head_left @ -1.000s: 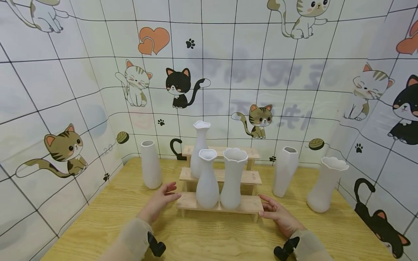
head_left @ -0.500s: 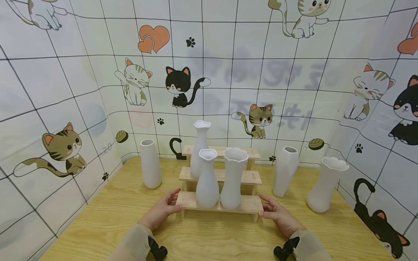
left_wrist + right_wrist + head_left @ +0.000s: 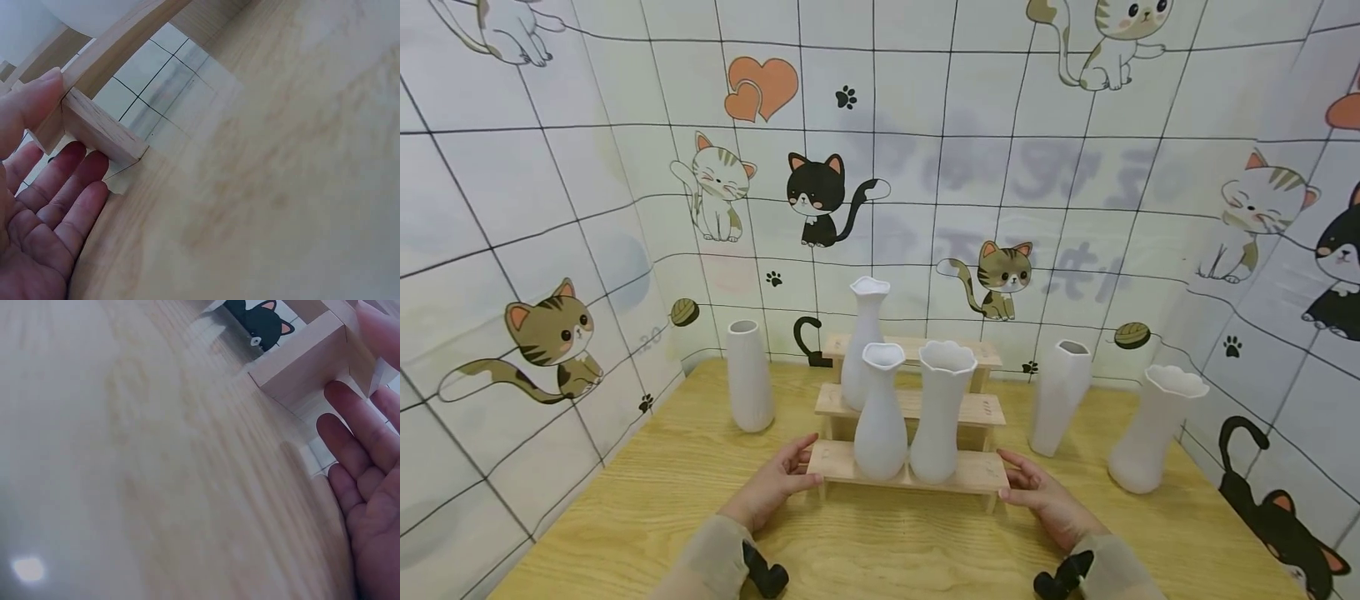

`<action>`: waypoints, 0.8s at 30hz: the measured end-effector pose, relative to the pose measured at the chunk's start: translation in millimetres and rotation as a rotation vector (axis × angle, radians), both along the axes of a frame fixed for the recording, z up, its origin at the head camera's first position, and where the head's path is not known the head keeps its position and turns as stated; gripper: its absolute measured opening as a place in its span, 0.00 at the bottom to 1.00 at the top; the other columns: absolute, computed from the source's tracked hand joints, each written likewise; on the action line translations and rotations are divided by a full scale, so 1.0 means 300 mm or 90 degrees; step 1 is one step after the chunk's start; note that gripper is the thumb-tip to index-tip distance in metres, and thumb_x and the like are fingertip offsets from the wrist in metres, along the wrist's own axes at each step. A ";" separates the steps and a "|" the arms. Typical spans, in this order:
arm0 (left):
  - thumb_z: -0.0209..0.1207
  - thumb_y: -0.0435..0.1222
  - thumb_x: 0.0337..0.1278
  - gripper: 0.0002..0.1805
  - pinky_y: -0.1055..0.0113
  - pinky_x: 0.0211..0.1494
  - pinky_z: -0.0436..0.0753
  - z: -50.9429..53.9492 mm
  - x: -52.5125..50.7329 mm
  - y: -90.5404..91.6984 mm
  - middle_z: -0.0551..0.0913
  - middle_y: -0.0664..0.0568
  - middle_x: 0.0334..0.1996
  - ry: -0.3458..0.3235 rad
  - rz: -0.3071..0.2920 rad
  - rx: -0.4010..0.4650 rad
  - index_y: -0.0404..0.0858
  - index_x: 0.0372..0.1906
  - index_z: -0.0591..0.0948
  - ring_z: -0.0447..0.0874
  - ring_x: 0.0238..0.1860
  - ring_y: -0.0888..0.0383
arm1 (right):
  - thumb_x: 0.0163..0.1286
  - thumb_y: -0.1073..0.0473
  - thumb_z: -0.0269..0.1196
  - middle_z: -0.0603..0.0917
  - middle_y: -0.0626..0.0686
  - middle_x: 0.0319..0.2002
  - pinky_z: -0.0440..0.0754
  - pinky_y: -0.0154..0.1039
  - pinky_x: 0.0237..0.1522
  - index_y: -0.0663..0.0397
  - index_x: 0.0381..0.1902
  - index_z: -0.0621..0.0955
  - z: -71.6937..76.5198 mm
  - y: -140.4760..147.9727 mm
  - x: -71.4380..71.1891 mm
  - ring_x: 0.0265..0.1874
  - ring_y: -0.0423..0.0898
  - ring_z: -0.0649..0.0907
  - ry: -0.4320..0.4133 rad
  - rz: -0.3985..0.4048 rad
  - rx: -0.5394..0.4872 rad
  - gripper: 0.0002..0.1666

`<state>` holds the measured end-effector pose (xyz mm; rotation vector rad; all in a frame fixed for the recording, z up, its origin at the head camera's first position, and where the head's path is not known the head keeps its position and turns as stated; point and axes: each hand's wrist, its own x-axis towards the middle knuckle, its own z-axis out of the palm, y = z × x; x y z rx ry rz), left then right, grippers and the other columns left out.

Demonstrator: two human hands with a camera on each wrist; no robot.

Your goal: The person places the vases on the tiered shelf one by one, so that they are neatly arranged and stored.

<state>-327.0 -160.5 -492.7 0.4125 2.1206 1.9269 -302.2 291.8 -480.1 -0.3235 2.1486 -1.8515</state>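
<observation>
A three-step wooden display stand (image 3: 910, 406) stands on the table in the head view. At the left end of its lowest step, my left hand (image 3: 777, 482) grips the board, thumb at the front edge and fingers around the end by the leg (image 3: 103, 128). My right hand (image 3: 1051, 502) holds the opposite end likewise, fingers (image 3: 369, 434) behind the right leg (image 3: 303, 359). On the lowest step stand a narrow-necked white vase (image 3: 881, 425) and a wider white vase with a scalloped rim (image 3: 936, 417). A taller slim white vase (image 3: 861, 358) is on the middle step, its lower part partly hidden.
Left of the stand, a straight white vase (image 3: 750, 379) is on the wood-grain table (image 3: 647, 483). To the right are an angular white vase (image 3: 1058, 400) and a scalloped-rim white vase (image 3: 1152, 429). A cat-printed grid wall covering (image 3: 910, 167) closes off the back and sides.
My left hand has moved slightly right and taken hold of the stand's left end. My right hand keeps its place at the other end. The view has shifted a little; the vases stay put.
</observation>
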 end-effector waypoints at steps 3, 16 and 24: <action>0.65 0.37 0.58 0.43 0.59 0.58 0.72 -0.003 0.003 0.005 0.69 0.40 0.58 0.000 0.009 -0.006 0.41 0.75 0.56 0.73 0.54 0.51 | 0.69 0.61 0.60 0.66 0.67 0.66 0.61 0.47 0.60 0.62 0.75 0.46 0.010 0.003 0.010 0.55 0.41 0.74 -0.006 0.002 0.005 0.48; 0.65 0.37 0.58 0.42 0.60 0.55 0.73 0.004 0.007 0.009 0.70 0.41 0.55 0.008 0.016 -0.008 0.41 0.74 0.57 0.73 0.51 0.52 | 0.74 0.52 0.54 0.75 0.63 0.60 0.67 0.57 0.61 0.71 0.71 0.54 0.087 0.129 0.078 0.56 0.52 0.77 -0.013 -0.119 0.094 0.40; 0.65 0.37 0.58 0.42 0.60 0.55 0.73 0.007 0.008 0.009 0.70 0.42 0.55 0.005 0.023 -0.014 0.40 0.74 0.57 0.73 0.50 0.53 | 0.70 0.42 0.58 0.76 0.30 0.34 0.76 0.35 0.43 0.67 0.68 0.59 0.120 0.252 0.104 0.33 0.27 0.76 -0.033 -0.390 0.078 0.43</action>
